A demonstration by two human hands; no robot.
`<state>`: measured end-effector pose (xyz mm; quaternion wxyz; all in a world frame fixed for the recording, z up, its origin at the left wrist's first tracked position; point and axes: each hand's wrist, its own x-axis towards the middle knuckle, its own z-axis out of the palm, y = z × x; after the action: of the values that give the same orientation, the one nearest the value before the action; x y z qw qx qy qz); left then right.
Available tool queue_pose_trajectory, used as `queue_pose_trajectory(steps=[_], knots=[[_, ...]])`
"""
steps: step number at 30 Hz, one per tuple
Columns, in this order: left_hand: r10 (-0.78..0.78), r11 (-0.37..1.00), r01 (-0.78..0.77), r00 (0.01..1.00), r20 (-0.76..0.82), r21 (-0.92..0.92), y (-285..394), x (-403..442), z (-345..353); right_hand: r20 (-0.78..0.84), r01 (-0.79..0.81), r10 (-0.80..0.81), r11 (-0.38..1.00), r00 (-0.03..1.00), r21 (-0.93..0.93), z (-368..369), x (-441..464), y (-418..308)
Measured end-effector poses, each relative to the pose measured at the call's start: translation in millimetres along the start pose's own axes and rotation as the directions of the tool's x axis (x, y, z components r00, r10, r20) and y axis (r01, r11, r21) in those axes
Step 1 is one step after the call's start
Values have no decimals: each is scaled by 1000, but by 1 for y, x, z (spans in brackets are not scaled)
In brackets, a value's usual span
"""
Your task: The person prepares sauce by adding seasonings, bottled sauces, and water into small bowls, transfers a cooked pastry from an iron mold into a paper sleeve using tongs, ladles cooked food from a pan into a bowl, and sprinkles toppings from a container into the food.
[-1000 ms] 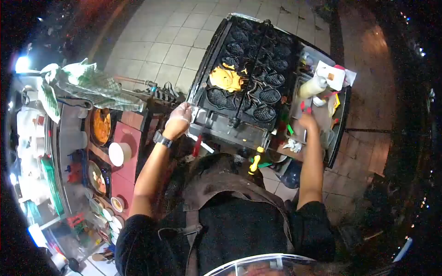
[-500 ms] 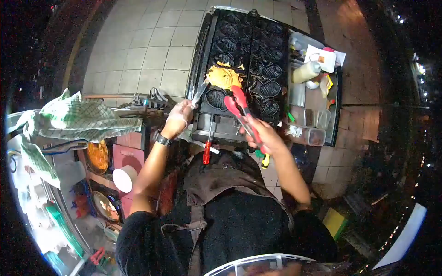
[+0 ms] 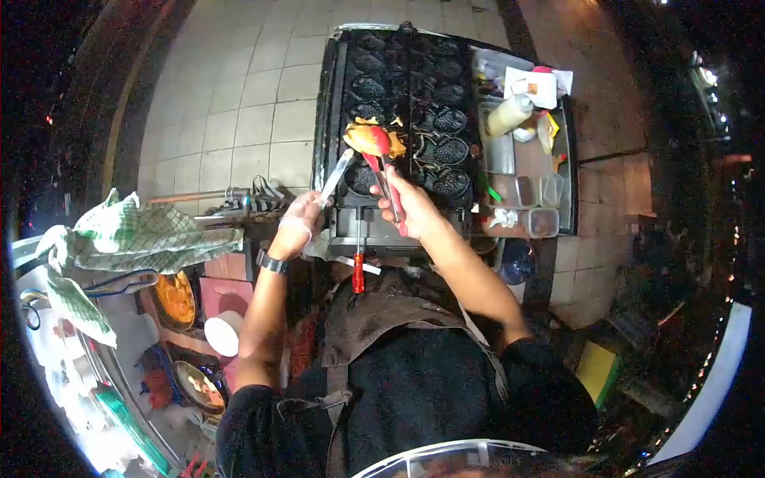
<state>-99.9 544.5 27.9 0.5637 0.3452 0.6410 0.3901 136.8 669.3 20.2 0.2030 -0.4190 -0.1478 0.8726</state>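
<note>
My left hand, in a clear plastic glove, is closed around a narrow pale flat tool. Its far end reaches the left side of a golden fish-shaped waffle. My right hand grips red-tipped tongs, whose red head lies over the waffle's right part. I cannot tell whether the tongs pinch it. Beneath the waffle is a black fish-mould griddle with rows of cavities. A screwdriver-like tool with a red handle lies at the griddle's front edge, between my arms.
Right of the griddle, a tray holds plastic tubs, a cream-coloured squeeze bottle and a white box. On the left, a checked cloth hangs over a rail. Below it are round pans of food and a white bowl.
The tongs have moved from beside the waffle onto it, and the waffle looks more raised or tilted. The view has shifted, so the griddle sits further left.
</note>
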Motion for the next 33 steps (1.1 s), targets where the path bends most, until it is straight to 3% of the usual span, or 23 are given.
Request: queue_pose_trajectory(steps=[3,7,12,17,19,20,23,24,25,26,27,28,29,31,33], knots=[[-55,998,56,997,-52,7,2,-16,-2,65,-42,48,995,997,-87,-21,-17,-18],[-25,1000,24,995,-94,-5,-11,-41,-1,183,-167,262,895,948,-414,-71,-40,-90],[-87,995,79,985,-152,-57,-29,-58,16,27,-194,454,433,891,-881,-105,-31,-206],[-150,988,145,978,-144,-47,-11,-65,47,-91,-154,561,65,823,-986,-118,16,-283],[-84,996,79,990,-113,-43,-8,-67,60,-166,-203,551,6,818,-979,-104,18,-300],[-143,989,137,983,-119,-62,-3,-68,65,-211,-231,508,-25,835,-973,-97,16,-308],[-178,984,177,962,-206,-23,-1,-78,82,-321,-186,374,-352,870,-917,-82,2,-330],[-102,991,117,974,-204,64,5,-86,87,-313,-165,235,-490,920,-856,-78,-16,-333],[-108,990,124,971,-212,61,10,-93,95,-200,-17,145,-768,969,-640,-59,-58,-336],[-91,995,96,967,-238,7,15,-99,106,-103,-68,-9,-805,995,-589,-84,-68,-333],[-74,997,65,963,-261,-44,25,-103,117,5,-132,-160,-828,987,-545,-125,-76,-333],[-250,956,211,949,-193,-201,51,-104,132,134,-179,-322,-775,937,-606,-183,-71,-320],[-194,950,163,977,-93,-267,60,-102,142,247,-214,-482,-714,841,-667,-236,-52,-300],[-247,896,273,962,119,-351,86,-83,184,23,-304,-427,-680,904,-668,-278,-13,-264],[-268,709,414,907,324,-571,116,-48,239,-159,-411,-508,-435,846,-801,-295,13,-225]])
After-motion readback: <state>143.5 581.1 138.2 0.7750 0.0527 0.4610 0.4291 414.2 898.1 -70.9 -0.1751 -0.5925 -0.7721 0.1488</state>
